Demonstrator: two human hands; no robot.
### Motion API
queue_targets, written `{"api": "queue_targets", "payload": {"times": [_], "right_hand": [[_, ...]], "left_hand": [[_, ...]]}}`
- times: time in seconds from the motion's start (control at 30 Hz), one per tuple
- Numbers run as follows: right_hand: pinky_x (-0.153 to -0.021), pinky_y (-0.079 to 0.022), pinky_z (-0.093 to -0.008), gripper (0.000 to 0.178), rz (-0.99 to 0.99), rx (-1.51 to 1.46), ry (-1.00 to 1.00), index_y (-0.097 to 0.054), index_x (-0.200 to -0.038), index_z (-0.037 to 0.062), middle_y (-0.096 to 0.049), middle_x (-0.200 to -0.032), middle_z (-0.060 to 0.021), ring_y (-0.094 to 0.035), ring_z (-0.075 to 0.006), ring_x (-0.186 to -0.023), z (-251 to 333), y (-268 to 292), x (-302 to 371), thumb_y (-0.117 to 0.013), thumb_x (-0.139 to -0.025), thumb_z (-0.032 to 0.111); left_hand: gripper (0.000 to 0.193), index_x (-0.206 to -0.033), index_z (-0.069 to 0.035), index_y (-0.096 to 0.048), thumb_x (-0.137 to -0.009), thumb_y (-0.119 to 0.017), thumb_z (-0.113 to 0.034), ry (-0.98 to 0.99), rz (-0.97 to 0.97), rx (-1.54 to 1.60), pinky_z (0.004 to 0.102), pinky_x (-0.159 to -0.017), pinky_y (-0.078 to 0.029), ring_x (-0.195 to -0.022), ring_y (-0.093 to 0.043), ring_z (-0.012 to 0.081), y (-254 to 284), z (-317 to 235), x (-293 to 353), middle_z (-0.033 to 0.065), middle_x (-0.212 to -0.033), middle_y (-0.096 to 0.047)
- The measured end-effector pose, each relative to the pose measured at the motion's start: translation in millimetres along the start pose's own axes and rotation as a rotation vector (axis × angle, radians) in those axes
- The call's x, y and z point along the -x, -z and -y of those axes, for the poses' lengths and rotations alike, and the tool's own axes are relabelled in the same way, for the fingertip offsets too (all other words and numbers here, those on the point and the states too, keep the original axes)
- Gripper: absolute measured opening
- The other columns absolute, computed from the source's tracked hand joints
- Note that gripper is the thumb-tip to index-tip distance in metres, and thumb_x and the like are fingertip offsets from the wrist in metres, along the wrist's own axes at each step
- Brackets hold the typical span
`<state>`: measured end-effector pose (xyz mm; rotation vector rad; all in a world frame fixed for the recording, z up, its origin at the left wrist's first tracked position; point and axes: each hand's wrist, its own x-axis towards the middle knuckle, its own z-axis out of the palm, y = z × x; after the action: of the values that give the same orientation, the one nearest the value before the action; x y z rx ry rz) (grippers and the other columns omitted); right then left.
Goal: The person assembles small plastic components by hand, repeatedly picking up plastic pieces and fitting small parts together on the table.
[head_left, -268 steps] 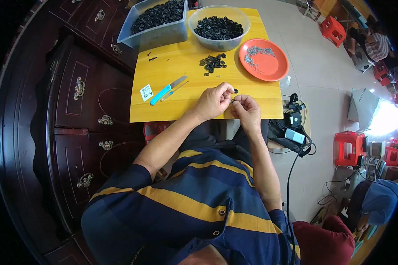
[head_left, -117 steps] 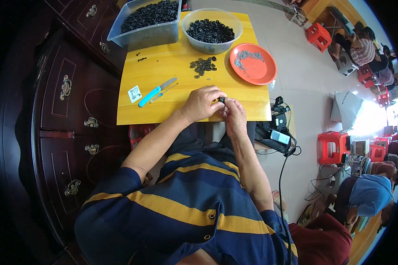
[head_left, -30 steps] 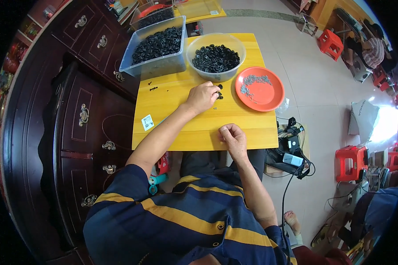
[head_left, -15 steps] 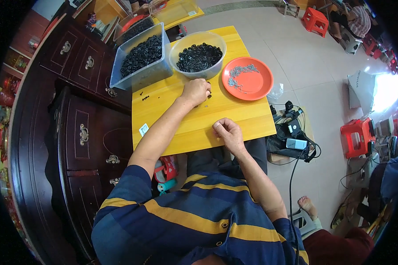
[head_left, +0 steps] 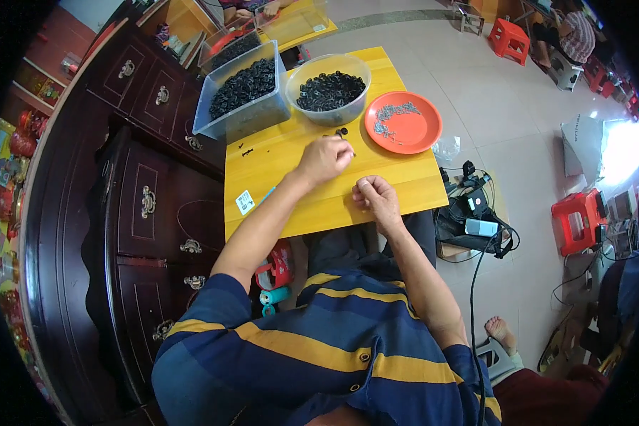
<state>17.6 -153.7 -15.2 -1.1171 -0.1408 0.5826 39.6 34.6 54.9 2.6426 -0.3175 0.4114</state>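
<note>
Black links, upper centre, reappear as the left hand nears the right hand; whether either curled hand grips anything, I cannot tell.

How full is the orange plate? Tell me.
Partly filled: small grey pieces lie on the upper-left side of the orange plate; its lower right shows bare.

Navy-and-slate short-sleeved shirt, mustard stripes, two round front buttons; dark trousers.
</note>
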Motion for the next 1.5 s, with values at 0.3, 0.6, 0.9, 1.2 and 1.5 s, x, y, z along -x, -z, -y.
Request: {"api": "queue_targets", "payload": {"times": [0.3,0.6,0.9,1.2,1.5], "right_hand": [[-0.068,-0.051,-0.0247,0.019,0.044,-0.094,-0.049,-0.059,-0.1,0.0075,-0.062,-0.085,-0.0013,-0.061,-0.0105,-0.075,4,-3,13,-0.06,-0.097,0.027],[-0.066,-0.05,-0.0242,0.013,0.068,0.006,-0.057,-0.059,-0.101,0.0055,-0.064,-0.089,-0.0024,-0.06,-0.0113,-0.072,0,-1,13,-0.062,-0.094,0.016],[-0.065,-0.05,-0.0238,0.017,-0.061,0.121,-0.003,-0.059,-0.109,0.0019,-0.063,-0.09,-0.0033,-0.059,-0.0107,-0.073,-5,4,7,-0.059,-0.094,0.01],[-0.065,-0.051,-0.0236,0.015,-0.048,0.07,-0.018,-0.059,-0.109,0.0022,-0.063,-0.09,-0.003,-0.06,-0.0101,-0.073,2,4,14,-0.058,-0.096,0.009],[-0.064,-0.051,-0.0223,0.013,-0.024,0.092,-0.019,-0.058,-0.109,0.0032,-0.062,-0.091,-0.0034,-0.059,-0.0098,-0.073,2,0,12,-0.056,-0.097,0.008]], "left_hand": [[0.01,-0.086,-0.004,-0.068,-0.082,-0.065,-0.011,0.022,-0.104,0.178,0.0394,-0.063,-0.05,-0.071,-0.064,0.0335,4,-61,72,0.0146,-0.077,-0.063],[0.014,-0.093,-0.003,-0.068,-0.081,-0.068,-0.01,0.113,-0.19,0.332,0.0342,-0.064,-0.051,-0.068,-0.064,0.0236,-13,-32,88,0.0112,-0.077,-0.063],[0.024,-0.104,-0.008,-0.068,-0.081,-0.067,-0.014,0.201,-0.081,0.031,0.0416,-0.071,-0.052,-0.08,-0.065,0.0304,-25,6,63,0.0113,-0.084,-0.065],[0.018,-0.1,-0.009,-0.068,-0.086,-0.062,-0.019,0.154,-0.146,-0.018,0.0414,-0.072,-0.053,-0.084,-0.065,0.0307,-36,15,65,0.0099,-0.089,-0.065],[0.022,-0.105,-0.01,-0.068,-0.087,-0.061,-0.021,0.177,-0.183,-0.028,0.0428,-0.071,-0.053,-0.082,-0.065,0.0311,-40,18,63,0.0104,-0.088,-0.065]]}}
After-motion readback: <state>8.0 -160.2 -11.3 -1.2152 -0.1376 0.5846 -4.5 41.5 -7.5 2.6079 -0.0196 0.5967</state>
